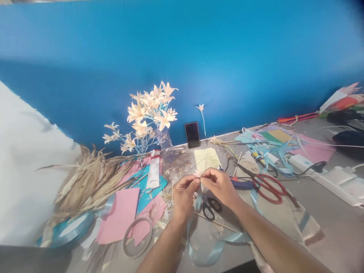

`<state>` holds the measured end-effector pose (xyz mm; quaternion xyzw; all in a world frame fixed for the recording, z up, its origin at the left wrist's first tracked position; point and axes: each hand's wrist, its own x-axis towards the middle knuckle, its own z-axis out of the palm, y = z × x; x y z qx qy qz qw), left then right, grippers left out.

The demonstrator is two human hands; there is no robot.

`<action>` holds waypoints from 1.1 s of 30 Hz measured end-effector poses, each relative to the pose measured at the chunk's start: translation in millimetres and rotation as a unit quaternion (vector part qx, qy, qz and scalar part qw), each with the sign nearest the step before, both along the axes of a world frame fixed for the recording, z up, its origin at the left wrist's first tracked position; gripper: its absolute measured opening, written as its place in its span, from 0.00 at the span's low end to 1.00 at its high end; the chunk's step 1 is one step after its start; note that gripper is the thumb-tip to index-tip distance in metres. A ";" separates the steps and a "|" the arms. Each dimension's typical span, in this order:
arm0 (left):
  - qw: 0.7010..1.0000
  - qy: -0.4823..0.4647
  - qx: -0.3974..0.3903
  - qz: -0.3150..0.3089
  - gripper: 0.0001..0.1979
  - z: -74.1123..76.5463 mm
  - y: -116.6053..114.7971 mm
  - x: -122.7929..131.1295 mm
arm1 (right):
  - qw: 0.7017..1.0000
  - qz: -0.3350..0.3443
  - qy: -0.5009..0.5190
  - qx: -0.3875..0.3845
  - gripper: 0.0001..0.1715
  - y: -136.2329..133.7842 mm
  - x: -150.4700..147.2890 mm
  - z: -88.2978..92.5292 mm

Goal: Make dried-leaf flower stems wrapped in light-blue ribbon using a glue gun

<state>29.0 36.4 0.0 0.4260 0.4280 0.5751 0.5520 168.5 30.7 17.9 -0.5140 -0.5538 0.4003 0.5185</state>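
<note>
My left hand and my right hand meet above the grey table, fingertips pinched together on a small pale piece, apparently a dried-leaf flower bit. A light blue ribbon hangs down from between the hands and loops over the table's front. Small black scissors lie just under my right hand. A vase of cream handmade flowers stands at the back against the blue wall.
Red-handled scissors and a blue-handled tool lie to the right. A dark phone leans on the wall. Dried leaves, pink paper, a tape roll, a ribbon spool sit left. White power strip right.
</note>
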 end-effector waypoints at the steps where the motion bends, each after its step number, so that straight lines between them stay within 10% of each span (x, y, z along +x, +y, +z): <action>1: 1.000 -0.007 -0.006 -0.011 0.10 -0.7 0.6 -0.6 | 1.000 0.005 0.010 -0.006 0.05 0.2 0.5 0.5; 16: 0.936 -0.215 -0.151 -0.234 0.13 16.9 -2.3 -6.1 | 0.975 0.083 0.167 -0.120 0.10 -1.3 7.5 10.9; 25: 0.957 -0.200 -0.116 -0.177 0.17 5.5 0.2 -6.9 | 0.996 0.090 0.021 0.002 0.10 -7.3 3.0 8.9; 33: 0.945 -0.217 -0.126 -0.209 0.17 11.0 1.6 -8.1 | 0.981 0.187 -0.002 -0.058 0.14 -6.7 4.5 1.8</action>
